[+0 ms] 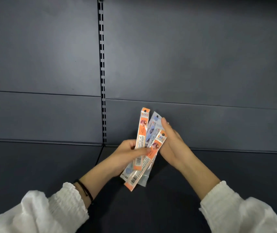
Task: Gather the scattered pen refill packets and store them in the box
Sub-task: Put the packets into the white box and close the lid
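— Orange and pale-blue plastic packets [144, 142], long, flat and glossy, are fanned above a matte dark metal shelf [33, 165].
— How are they held?
— They are gripped by the left hand [127, 153], thumb on top. Straight fingers of the right hand [173, 142] are laid against the fan's right edge. Flat shelf surface is seen to either side.

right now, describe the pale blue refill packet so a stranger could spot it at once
Right of the shelving's slotted upright, the left hand grips a fan of pen refill packets, the right hand touching them. The pale blue packet shows between two orange packets: blue-topped where they are orange.
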Tool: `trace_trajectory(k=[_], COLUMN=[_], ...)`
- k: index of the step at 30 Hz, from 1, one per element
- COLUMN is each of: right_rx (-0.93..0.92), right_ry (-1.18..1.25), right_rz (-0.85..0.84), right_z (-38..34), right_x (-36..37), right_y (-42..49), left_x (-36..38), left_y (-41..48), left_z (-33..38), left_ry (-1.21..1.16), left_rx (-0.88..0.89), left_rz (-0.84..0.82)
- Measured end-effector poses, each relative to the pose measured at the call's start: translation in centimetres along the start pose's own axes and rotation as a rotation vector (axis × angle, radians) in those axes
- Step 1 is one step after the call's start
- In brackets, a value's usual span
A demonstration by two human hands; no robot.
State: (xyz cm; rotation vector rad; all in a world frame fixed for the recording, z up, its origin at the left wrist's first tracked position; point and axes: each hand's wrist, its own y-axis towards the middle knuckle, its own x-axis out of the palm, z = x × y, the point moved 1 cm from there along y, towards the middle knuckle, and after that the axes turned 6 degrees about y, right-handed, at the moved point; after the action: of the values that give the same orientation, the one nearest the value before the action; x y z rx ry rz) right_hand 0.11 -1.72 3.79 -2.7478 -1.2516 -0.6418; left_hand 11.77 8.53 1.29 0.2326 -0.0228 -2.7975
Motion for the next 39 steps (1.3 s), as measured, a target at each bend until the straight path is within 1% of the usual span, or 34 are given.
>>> trace_trajectory(k=[3, 6, 9, 12, 15, 18, 20, 23, 25, 27, 30, 32, 34, 36, 39], right_rx=[-0.015, -0.029, -0.029, 0.005, -0.028, -0.157, -0.206, -0.191, -0.186, -0.189, -0.162, -0.132, -0.068, 0.008, 0.113], right_ry=[0.011, 0.054, 0.04, 0.006, 0.057, 0.019, -0.046, -0.178, -0.218, -0.176, -0.05, 0.01, 0.078, 0.178, 0.274], right_rz=[0.049, 0.107, 0.12, 0.102, 0.006, -0.083, -0.145, -0.217, -0.169, -0.109, -0.072, -0.094, -0.092, -0.039, -0.016], right_z=[-0.5, -0.8, -1.1, -1.4, -2.4, -3.3, -3.0, -1.8, -1.4, -1.4, -1.7, -1.7, -1.5, -1.2, -0.8], right_x=[1.0, 1.7, 1.9, 2.4, 2.9, 3.2, 3.1, 2.8, 2.6, 2.4, 2.0, 1.9, 1.9, 1.8, 2.6], right_y=[0.6, 1.0, 1.1, 1.0, 0.7, 0.2, 0.0, 0.0, 0.2, 0.7, 1.6, 2.1, 2.6, 3.3, 3.7], left_x=[0.6, 0.9, 1.4, 1.8, 1.7, 1.3, 1.0, 1.1, 1.2, 1.3, 1.0, 0.5, -0.2, -1.3, -3.0], left_y=[-0.4, -0.6, -0.9, -1.0, -0.7, 0.0, 0.5, 0.8, 0.8, 0.6, 0.0, -0.5, -0.8, -1.3, -2.7], left_z=[-0.1, -0.1, -0.1, -0.2, -0.1, -0.1, -0.5, -1.5, -1.5, -1.2, -0.9, -1.0, -1.0, -0.6, 0.5], left_ry=[0.036, 0.061, 0.111, 0.066, 0.013, -0.022, 0.002, 0.124, 0.115, 0.116, 0.112, 0.092, 0.052, -0.02, -0.087], left_rx=[0.064, 0.141, 0.117, 0.063, 0.097, 0.161, 0.141, 0.044, -0.006, -0.034, 0.007, 0.035, 0.03, -0.002, -0.058], left_rz=[-0.044, -0.145, -0.287, -0.349, -0.29, -0.173, -0.136, -0.124, -0.129, -0.152, -0.153, -0.132, -0.124, -0.132, -0.199])
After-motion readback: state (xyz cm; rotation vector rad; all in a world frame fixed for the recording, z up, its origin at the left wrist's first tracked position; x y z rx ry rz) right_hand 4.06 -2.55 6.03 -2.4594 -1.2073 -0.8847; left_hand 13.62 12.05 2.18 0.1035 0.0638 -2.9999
